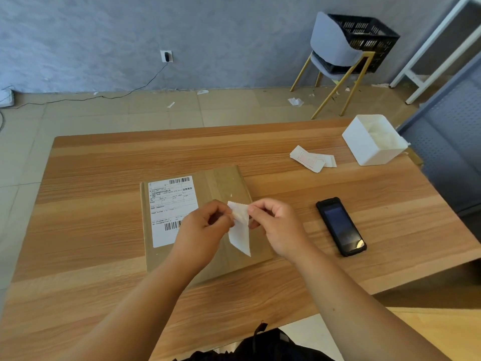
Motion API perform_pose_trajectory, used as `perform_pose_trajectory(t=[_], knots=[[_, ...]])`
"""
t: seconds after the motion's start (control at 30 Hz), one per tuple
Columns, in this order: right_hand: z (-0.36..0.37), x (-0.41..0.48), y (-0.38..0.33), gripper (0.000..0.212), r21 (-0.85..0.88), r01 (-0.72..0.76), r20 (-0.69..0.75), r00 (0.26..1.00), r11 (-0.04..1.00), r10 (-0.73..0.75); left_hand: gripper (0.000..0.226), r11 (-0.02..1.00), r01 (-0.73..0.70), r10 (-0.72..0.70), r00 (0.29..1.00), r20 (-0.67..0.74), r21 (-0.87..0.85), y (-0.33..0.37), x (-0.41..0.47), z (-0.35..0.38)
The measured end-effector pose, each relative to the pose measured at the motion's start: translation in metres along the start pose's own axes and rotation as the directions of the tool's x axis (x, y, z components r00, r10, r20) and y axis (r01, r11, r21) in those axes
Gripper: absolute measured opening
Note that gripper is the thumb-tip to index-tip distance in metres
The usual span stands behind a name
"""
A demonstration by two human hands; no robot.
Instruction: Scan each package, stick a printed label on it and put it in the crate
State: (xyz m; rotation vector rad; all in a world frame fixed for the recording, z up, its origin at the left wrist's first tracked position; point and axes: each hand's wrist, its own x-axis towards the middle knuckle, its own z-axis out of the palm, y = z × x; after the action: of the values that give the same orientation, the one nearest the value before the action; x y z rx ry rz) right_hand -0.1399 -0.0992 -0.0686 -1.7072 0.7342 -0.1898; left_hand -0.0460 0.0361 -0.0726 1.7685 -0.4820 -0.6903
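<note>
Both hands are working over a flat brown cardboard package [223,183], which is lying near the middle of the table [104,230]. The left hand [205,222] and the right hand [276,225] are each pinching the top of a small label [240,230], a thin white slip that is hanging down, curling and tapering to a point. Whether it is one layer or two is hard to tell. A large white shipping sticker [169,204] with barcodes is covering the package's left part, and the left hand is hiding its lower right corner. Its fine print is too small to read. A black scanner [341,226] with a glossy dark screen is lying just right of the hands. Farther back, a loose pile of white slips [312,159] is sitting near a white rectangular box [369,149]. The table is showing striped wood grain. Beyond it, on beige floor tiles strewn with paper scraps, a black slatted plastic crate [364,35] is resting on a grey chair [330,43] with gold legs, by a mottled grey wall.
</note>
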Motion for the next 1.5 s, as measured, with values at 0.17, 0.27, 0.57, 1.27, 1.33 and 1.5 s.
perform_pose_trajectory(t=[0.17, 0.27, 0.57, 1.27, 1.33, 1.5], knots=[[-0.009, 0.0, 0.008, 0.018, 0.143, -0.118, -0.219, 0.964, 0.983, 0.148, 0.027, 0.989, 0.06, -0.071, 0.994, -0.079, -0.132, 0.0, 0.006, 0.008], [-0.018, 0.001, 0.016, 0.019, 0.246, -0.166, -0.326, 0.914, 0.955, 0.243, 0.021, 0.985, 0.093, -0.115, 0.983, -0.147, -0.148, -0.001, 0.013, 0.012], [-0.071, 0.015, 0.036, 0.017, 0.32, -0.178, -0.568, 0.75, 0.93, 0.339, 0.009, 0.99, 0.138, -0.137, 0.96, -0.245, -0.015, 0.002, 0.044, 0.023], [-0.377, 0.115, 0.105, 0.015, -0.49, -0.151, -0.319, 0.948, 0.859, -0.015, 0.013, 0.917, -0.042, 0.039, 0.999, 0.016, 0.397, 0.1, 0.198, 0.273], [-0.407, 0.125, 0.111, 0.015, -0.522, -0.149, -0.29, 0.957, 0.84, -0.01, 0.014, 0.908, -0.098, 0.086, 0.995, 0.047, 0.408, 0.113, 0.22, 0.308], [-0.466, 0.152, 0.121, 0.013, -0.53, -0.151, -0.309, 0.951, 0.834, -0.024, 0.013, 0.853, -0.261, 0.221, 0.965, 0.14, 0.452, 0.142, 0.278, 0.388]])
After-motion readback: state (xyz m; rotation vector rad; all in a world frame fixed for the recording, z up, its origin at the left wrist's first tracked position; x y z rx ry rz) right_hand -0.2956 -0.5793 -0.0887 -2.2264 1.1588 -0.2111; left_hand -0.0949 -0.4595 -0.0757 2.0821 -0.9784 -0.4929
